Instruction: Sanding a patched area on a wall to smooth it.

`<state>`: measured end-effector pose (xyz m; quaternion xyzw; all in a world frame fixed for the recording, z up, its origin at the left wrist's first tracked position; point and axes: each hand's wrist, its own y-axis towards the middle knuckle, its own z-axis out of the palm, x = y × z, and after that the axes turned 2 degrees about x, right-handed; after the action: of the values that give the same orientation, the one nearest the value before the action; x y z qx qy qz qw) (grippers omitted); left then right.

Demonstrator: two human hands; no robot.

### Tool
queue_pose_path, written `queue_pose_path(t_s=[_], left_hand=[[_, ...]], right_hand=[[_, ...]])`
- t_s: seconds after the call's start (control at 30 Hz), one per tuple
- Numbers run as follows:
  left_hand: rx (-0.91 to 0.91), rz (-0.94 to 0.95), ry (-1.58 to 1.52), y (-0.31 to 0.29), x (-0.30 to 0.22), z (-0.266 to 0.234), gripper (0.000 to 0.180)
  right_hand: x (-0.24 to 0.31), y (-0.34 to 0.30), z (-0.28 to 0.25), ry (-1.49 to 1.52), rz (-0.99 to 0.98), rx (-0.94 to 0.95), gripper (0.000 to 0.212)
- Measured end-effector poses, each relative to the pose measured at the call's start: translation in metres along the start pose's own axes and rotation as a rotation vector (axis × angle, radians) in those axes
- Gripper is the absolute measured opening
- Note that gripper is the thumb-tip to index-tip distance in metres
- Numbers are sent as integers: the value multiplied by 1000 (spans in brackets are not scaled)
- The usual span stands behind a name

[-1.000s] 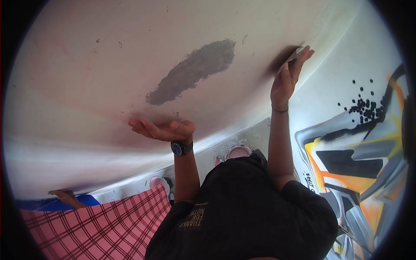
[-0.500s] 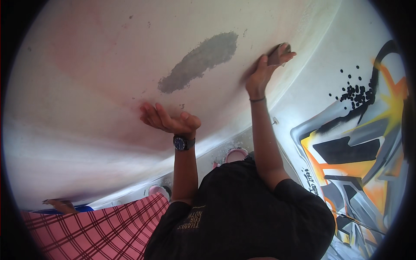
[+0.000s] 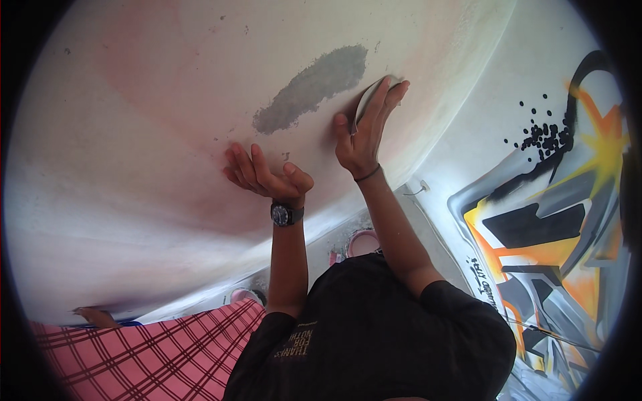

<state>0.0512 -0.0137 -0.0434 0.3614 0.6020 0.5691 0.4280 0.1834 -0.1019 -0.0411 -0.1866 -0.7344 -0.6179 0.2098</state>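
Observation:
My left hand, with a watch on its wrist, rests its spread fingers against the pale wall and holds nothing. My right hand, higher and to the right, presses a thin bent sheet, which looks like sandpaper, to the same wall. Its fingers lie over the sheet, whose light edge curls out beside the index finger. Between and above both hands spreads a rough grey patch of bare wall where the paint is gone.
At the lower left, another person's hand touches the wall near pink plaid cloth. Pink-stained buckets stand behind my arms. A wall with painted graffiti rises on the right, and a cable fitting sticks out there.
My right hand has slid left and slightly down along the wall with the sheet, towards the grey patch. My left hand stays nearly in place.

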Motion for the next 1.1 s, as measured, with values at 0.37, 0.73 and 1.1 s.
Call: queue_pose_path(t_s=[0.37, 0.73, 1.1], left_hand=[[-21, 11, -16, 5, 2, 1, 55], [-30, -3, 13, 9, 6, -11, 54], [-58, 17, 1, 10, 6, -6, 58]], right_hand=[[-34, 33, -9, -9, 12, -122, 83], [24, -29, 38, -133, -138, -50, 83], [-13, 14, 7, -96, 29, -130, 85]])
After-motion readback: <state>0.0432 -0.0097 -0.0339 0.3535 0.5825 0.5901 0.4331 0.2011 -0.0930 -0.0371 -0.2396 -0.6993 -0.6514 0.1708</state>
